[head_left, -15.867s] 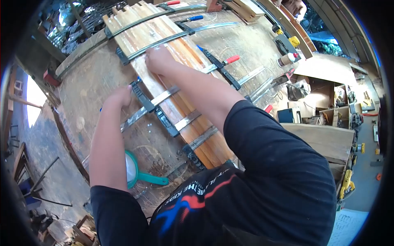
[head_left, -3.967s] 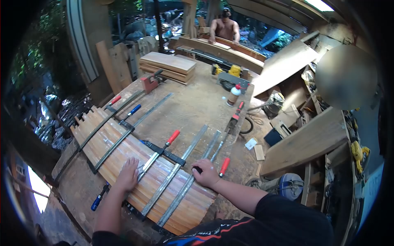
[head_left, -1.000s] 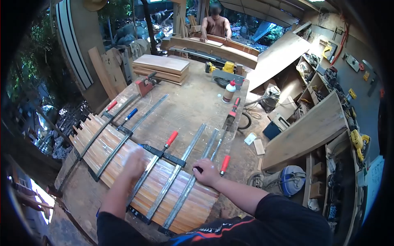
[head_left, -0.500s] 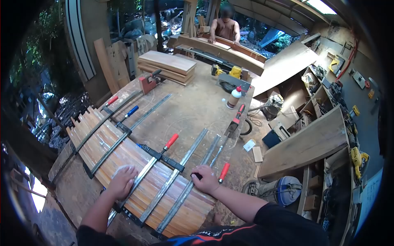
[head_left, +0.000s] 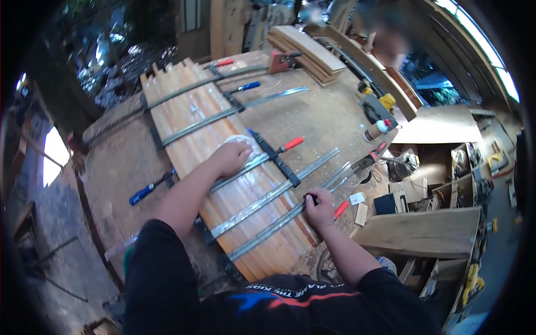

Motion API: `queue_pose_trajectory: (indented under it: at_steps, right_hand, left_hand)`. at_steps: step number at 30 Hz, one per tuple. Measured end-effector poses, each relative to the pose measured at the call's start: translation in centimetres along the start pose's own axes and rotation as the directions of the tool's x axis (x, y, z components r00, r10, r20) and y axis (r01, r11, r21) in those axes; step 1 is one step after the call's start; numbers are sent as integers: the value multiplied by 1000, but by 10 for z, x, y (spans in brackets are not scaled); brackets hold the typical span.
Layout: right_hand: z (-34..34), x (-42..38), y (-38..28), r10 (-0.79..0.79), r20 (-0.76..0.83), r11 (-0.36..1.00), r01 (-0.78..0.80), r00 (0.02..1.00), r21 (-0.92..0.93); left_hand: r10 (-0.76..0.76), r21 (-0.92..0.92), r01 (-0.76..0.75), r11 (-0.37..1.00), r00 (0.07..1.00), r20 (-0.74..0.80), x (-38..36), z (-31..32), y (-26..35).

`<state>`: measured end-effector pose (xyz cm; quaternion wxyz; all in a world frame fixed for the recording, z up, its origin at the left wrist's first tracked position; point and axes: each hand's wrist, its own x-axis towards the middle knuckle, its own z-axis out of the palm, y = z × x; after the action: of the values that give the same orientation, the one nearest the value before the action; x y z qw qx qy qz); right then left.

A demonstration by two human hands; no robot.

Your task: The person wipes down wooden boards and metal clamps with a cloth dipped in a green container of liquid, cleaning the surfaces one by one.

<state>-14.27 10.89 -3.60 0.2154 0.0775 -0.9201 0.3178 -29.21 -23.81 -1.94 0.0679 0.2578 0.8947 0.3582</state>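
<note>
Several bar clamps, one with a red handle [head_left: 293, 144], span a panel of glued wooden strips [head_left: 178, 117] on the workbench. My left hand [head_left: 230, 160] is closed over a white cloth [head_left: 239, 139], pressing it on the wet-looking panel beside the third clamp's bar. My right hand [head_left: 320, 209] is closed around the dark end of the nearest bar clamp [head_left: 268, 231], at the panel's right edge. Its fingers partly hide that end. A clamp's blue handle [head_left: 144, 193] sticks out on the panel's left side.
A glue bottle [head_left: 375, 131] and a circular saw [head_left: 379, 103] stand on the bench's right side. Stacked boards [head_left: 307, 50] lie at the back. Another person [head_left: 391, 47] is beyond the bench. Shelving with tools [head_left: 463, 173] lines the right.
My left hand has slid the cloth across the panel toward its far edge, near the red-handled clamp's jaw. My right hand stays at the clamp end. The head view has turned and tilted.
</note>
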Motion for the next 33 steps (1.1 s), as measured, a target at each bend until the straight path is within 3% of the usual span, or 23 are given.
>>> queue_pose_trajectory:
  at_steps: [1,4,9,14,18,22,25,28,33]
  right_hand:
    - [1,-1,1,8,-7,1000,-8,1000,14]
    - [4,-1,7,10,-11,999,-9,1000,42]
    - [5,-6,6,-16,-36,999,18,999,51]
    - [4,-4,7,-24,-46,998,27,999,51]
    - [4,-3,9,-22,-59,998,25,998,56]
    - [4,-1,4,-3,-75,998,8,997,66]
    - [0,1,6,1,-40,999,1,999,54]
    - [-3,-1,6,-32,-51,996,36,998,78]
    - [-6,-2,6,-10,-38,994,14,999,106]
  left_hand:
    - [68,38,-66,997,996,-66,-14,7,-12]
    - [-96,93,95,991,995,6,-70,-18,-24]
    - [-152,297,161,941,987,-53,-109,-42,-53]
    - [-103,372,191,908,964,-244,-21,-17,-62]
    - [-65,373,151,915,970,-233,63,-3,-61]
    - [-15,319,96,943,969,-247,74,2,-69]
    - [-98,324,124,938,991,-94,64,-11,-62]
    - [-6,323,57,945,987,-159,31,-12,-70]
    - [-151,322,214,922,966,-210,-58,-35,-68]
